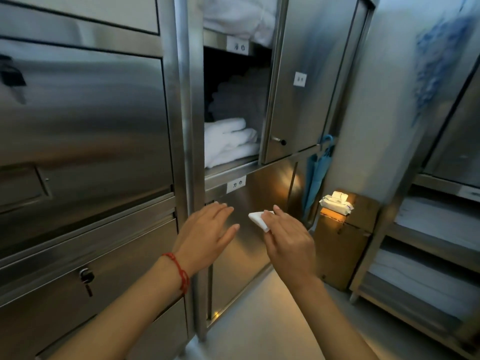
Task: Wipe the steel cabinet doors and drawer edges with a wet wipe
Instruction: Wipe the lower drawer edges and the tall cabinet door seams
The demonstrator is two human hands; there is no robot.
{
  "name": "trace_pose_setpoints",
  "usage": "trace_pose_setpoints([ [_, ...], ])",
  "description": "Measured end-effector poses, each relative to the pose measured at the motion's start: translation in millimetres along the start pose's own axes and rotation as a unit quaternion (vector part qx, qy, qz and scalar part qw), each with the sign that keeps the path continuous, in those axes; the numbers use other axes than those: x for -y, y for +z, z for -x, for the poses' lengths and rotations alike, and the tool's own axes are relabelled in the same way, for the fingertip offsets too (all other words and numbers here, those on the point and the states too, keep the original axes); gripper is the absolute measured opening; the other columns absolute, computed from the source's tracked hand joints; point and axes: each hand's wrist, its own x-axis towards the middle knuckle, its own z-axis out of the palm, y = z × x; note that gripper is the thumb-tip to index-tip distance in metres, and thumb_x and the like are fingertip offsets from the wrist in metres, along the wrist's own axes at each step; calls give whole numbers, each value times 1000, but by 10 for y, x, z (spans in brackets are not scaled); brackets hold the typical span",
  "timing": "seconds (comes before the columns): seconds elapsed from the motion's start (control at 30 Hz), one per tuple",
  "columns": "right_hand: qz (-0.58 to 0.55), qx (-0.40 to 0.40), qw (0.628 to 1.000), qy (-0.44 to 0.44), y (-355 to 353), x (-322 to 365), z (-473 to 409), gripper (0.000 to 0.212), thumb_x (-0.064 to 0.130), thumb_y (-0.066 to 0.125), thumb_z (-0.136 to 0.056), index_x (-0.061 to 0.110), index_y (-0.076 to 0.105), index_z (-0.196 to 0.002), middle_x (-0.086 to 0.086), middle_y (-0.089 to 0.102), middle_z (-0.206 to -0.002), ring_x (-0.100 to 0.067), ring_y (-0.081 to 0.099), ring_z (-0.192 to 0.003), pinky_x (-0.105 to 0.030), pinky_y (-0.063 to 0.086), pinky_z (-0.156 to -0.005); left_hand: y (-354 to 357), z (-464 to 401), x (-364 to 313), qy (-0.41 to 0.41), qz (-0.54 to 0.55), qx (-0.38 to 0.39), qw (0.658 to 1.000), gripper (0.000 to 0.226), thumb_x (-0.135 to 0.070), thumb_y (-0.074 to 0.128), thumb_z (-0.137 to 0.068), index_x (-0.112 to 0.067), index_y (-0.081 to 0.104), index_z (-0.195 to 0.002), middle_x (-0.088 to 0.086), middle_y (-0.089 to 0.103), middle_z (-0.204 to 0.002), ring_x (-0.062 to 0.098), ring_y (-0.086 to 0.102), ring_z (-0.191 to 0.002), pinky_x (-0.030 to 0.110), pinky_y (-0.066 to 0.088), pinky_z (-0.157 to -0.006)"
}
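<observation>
Hiding under right hand (285, 237): folded wipe (258, 220).

Folded white towels (228, 141) lie on a shelf inside the opened compartment, with more white linen (239, 16) on the shelf above and small white labels (235, 183) stuck to the shelf edges. A closed blue umbrella (318, 175) hangs beside the cabinet's right side, and next to it a pack of wipes (335, 202) rests on top of a brown cardboard box (342, 242) standing on the floor. At the far right an open metal rack (428, 229) holds stacked pale linens.
</observation>
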Motion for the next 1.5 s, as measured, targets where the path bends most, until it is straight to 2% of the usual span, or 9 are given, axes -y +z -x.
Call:
trace_pose_setpoints([
  [0.27, 51, -22, 997, -57, -412, -257, -493, 42, 2, 87, -56, 1, 73, -96, -13, 72, -95, -24, 70, -91, -36, 52, -82, -169, -481, -339, 56, 12, -37, 998, 47, -43, 37, -97, -20, 44, -137, -3, 44, -141, 9, 37, -131, 24, 27, -108],
  [0.5, 127, -29, 989, -74, -593, -555, -833, 41, 8, 88, -57, 2, 73, -95, -12, 73, -95, -24, 70, -89, -35, 54, -80, -193, -1014, -485, 101, 62, -58, 991, 47, -43, 40, -96, -22, 44, -137, -3, 42, -143, 10, 32, -134, 23, 22, -109],
  [0.8, 229, -8, 970, -83, -615, -1064, -1078, 43, 14, 88, -58, 3, 73, -97, -12, 72, -98, -23, 69, -93, -36, 53, -83, -207, -1735, -625, 204, 87, -104, 970, 34, -28, 63, -88, -11, 63, -117, 8, 63, -120, 24, 57, -115, 31, 36, -96],
  [1.0, 283, -23, 956, -70, -719, -1370, -1149, 29, 21, 71, -77, 1, 72, -99, -14, 71, -101, -26, 69, -95, -37, 51, -85, -37, -2184, -801, 258, 92, -77, 959, 47, -42, 42, -96, -19, 46, -136, -1, 45, -142, 13, 35, -134, 27, 24, -110],
  [1.1, 309, -16, 949, -58, -840, -1508, -1182, 42, 14, 88, -59, 1, 73, -96, -14, 72, -98, -26, 70, -91, -39, 57, -76, 41, -2337, -1011, 278, 108, -76, 951, 40, -37, 52, -93, -15, 57, -126, 3, 56, -130, 17, 49, -123, 31, 37, -102],
  [1.23, 334, -11, 941, -49, -1050, -1757, -1162, 43, 12, 90, -55, 1, 74, -93, -14, 72, -95, -25, 70, -89, -38, 59, -72, 154, -2485, -1360, 319, 91, -103, 938, 33, -33, 80, -70, -15, 71, -97, 0, 71, -96, 15, 69, -88, 29, 55, -71],
  [1.3, 347, -12, 936, -47, -1180, -1930, -1121, 41, 11, 90, -56, 1, 74, -93, -14, 73, -95, -24, 70, -89, -37, 59, -75, 274, -2571, -1559, 327, 113, -91, 934, 33, -32, 76, -75, -14, 69, -103, 2, 70, -103, 17, 67, -95, 30, 54, -78],
  [1.4, 368, -5, 929, -31, -1421, -2215, -1019, 44, 10, 90, -55, 1, 74, -94, -13, 72, -96, -24, 70, -90, -36, 57, -78, 467, -2680, -1934, 330, 148, -56, 931, 41, -39, 51, -94, -17, 55, -128, 1, 55, -131, 15, 48, -124, 29, 35, -102],
  [1.5, 382, -6, 924, -22, -1720, -2526, -902, 44, 10, 90, -56, 1, 73, -96, -13, 72, -97, -24, 70, -90, -36, 55, -80, 632, -2773, -2387, 344, 154, -54, 925, 45, -43, 42, -96, -20, 47, -135, -2, 47, -139, 12, 39, -130, 24, 27, -107],
])
